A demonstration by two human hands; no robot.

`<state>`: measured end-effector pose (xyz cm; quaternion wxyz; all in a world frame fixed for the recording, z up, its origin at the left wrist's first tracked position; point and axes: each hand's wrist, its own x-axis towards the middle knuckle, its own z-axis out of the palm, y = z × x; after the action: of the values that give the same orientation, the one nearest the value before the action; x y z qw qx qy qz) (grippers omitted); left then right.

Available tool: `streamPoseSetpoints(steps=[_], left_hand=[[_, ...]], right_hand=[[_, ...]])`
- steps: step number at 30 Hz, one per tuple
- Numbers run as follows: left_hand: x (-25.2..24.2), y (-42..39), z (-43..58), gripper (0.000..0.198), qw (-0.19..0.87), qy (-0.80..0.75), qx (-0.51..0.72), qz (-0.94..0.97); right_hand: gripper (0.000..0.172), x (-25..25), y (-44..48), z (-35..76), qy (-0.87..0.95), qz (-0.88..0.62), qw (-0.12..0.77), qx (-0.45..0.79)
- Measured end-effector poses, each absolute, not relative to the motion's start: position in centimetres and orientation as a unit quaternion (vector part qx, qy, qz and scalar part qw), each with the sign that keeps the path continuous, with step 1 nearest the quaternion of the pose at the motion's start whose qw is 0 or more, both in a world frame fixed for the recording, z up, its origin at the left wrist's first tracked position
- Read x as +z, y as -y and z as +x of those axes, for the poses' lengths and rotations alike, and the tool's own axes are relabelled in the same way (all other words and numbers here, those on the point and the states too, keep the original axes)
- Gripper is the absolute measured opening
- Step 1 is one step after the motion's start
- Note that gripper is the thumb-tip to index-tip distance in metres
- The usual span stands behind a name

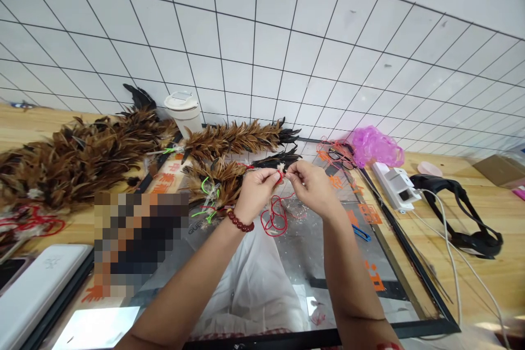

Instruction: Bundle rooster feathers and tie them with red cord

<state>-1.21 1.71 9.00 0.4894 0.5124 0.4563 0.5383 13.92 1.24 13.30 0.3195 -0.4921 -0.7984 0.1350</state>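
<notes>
My left hand (pixel 257 190) is closed in a pinch on a small pale feather tuft (pixel 280 167) with red cord wound at its base. Opposite it, the fingertips of my right hand (pixel 314 188) are pinched together on the red cord (pixel 274 220), which hangs in loose loops below onto the glass. Just what lies between the right fingertips is mostly hidden. Black feathers (pixel 276 158) lie behind the hands. To the left of them is a bunch of brown feathers (pixel 223 175) with green and red ties.
Feather garlands (pixel 82 158) cover the left and back. A white lidded cup (pixel 184 112) stands behind. At right are a pink plastic bag (pixel 375 146), a white power strip (pixel 394 186), a black strap (pixel 479 240) and a blue cutter (pixel 361 233). A white box (pixel 53 273) lies front left.
</notes>
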Motion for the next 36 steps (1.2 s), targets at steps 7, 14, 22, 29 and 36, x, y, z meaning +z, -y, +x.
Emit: streamPoseSetpoints(steps=[7, 14, 22, 29, 36], left_hand=[[10.1, -1.0, -1.8, 0.013, 0.308, -0.485, 0.57, 0.587], [11.3, -0.5, -1.5, 0.016, 0.563, -0.407, 0.597, 0.4], [11.5, -0.7, -1.5, 0.015, 0.693, -0.333, 0.55, 0.325], [11.1, -0.3, -1.2, 0.011, 0.472, -0.433, 0.621, 0.452], [11.2, -0.1, -1.5, 0.012, 0.288, -0.478, 0.595, 0.579]], right_hand=[[0.011, 13.7, -0.5, 12.5, 0.781, -0.402, 0.403, 0.254], [0.014, 13.5, -1.1, 13.6, 0.729, -0.454, 0.448, 0.248], [0.01, 12.7, -1.3, 12.8, 0.749, -0.505, 0.422, 0.081], [0.009, 14.0, -0.2, 12.7, 0.742, -0.473, 0.471, 0.065], [0.014, 13.7, 0.1, 12.2, 0.793, -0.431, 0.428, 0.044]])
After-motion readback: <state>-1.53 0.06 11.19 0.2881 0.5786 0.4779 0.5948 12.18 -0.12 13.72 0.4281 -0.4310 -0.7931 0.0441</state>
